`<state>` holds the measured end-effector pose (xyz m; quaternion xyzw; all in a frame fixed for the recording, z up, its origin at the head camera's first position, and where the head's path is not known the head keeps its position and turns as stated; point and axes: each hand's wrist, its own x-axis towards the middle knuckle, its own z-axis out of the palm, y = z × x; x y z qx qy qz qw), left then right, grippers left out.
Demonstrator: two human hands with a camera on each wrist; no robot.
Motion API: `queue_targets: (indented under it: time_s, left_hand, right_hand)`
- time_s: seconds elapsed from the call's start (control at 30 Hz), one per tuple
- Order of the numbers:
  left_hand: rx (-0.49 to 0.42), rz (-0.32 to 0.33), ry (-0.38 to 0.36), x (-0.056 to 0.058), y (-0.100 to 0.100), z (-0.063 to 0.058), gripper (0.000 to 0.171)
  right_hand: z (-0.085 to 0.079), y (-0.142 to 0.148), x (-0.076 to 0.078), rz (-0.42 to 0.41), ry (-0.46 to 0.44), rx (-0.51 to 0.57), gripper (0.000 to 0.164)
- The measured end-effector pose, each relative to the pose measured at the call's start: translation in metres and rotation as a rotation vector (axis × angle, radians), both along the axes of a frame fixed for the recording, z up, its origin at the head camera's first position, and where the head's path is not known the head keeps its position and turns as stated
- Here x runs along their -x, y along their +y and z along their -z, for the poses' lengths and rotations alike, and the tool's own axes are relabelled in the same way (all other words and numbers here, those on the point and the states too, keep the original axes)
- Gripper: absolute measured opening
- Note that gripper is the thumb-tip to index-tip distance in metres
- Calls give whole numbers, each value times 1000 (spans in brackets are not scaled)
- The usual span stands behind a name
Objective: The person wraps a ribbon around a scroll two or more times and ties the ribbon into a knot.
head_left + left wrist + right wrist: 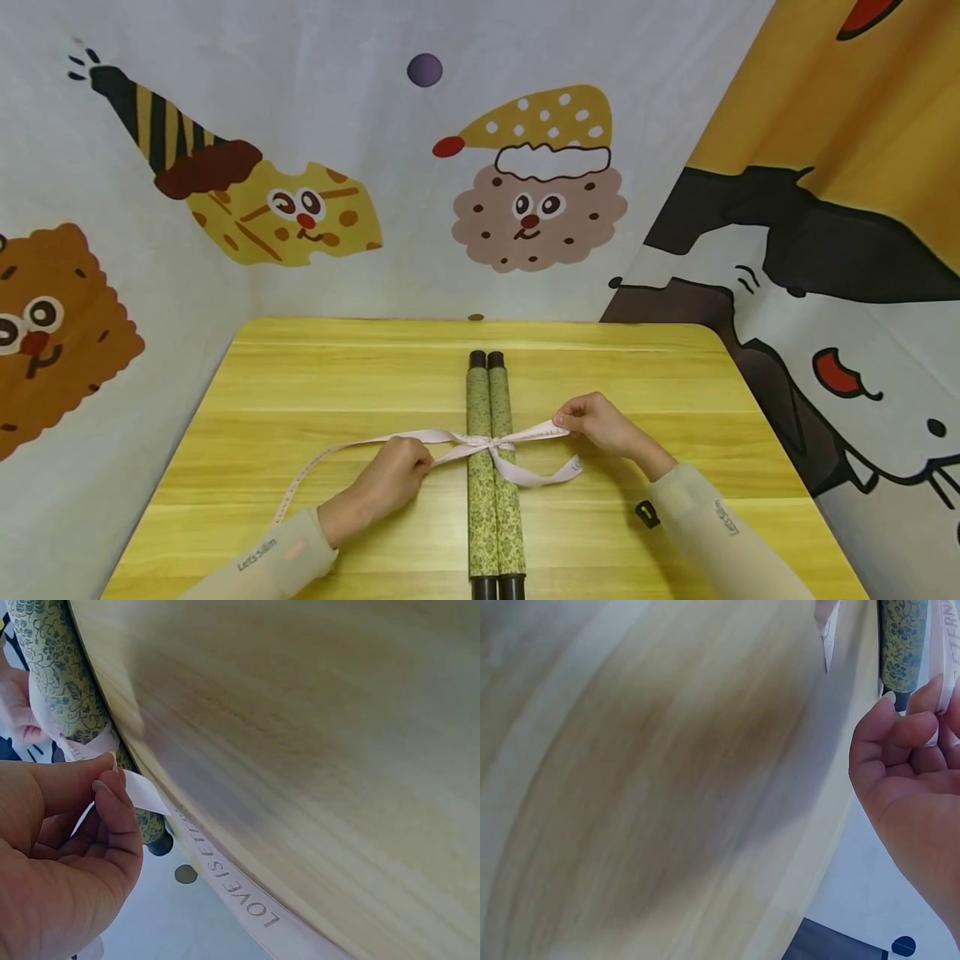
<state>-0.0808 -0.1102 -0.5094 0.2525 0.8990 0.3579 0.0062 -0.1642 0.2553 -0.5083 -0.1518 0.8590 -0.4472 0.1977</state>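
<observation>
Two green floral-patterned scrolls (482, 508) with black end knobs lie side by side on the table, seen in the head view. Around their middle goes a pale pink printed ribbon (442, 436), tied in a bow-like knot on top. To the left of the scrolls my left hand (393, 475) pinches one part of the ribbon between thumb and fingers. On the right, my right hand (600, 421) pinches another part of it. A loose ribbon tail curls out at lower right, and a long one trails off leftward. Lettering shows on the ribbon (240, 892) in the left wrist view.
The yellow wood-grain table (300, 367) has rounded far corners. A small black object (647, 514) lies near the right sleeve. Behind the table hangs a white cloth (352, 100) printed with cartoon figures.
</observation>
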Motion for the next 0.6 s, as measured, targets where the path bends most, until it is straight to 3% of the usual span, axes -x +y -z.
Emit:
queue_targets:
  time_s: [0.17,0.27,0.43,0.6]
  left_hand:
    - [1,0,35,1,2,1,43]
    - [-20,-10,43,1,2,1,32]
    - [-40,-60,-15,-4,-3,-6,6]
    - [-83,-107,2,-5,-17,-22,14]
  right_hand:
    - [-19,-6,-7,-10,-10,18,16]
    - [-31,-10,-13,4,-7,23,14]
    - [-23,0,-11,67,0,44,18]
    - [-25,18,-11,128,26,73,24]
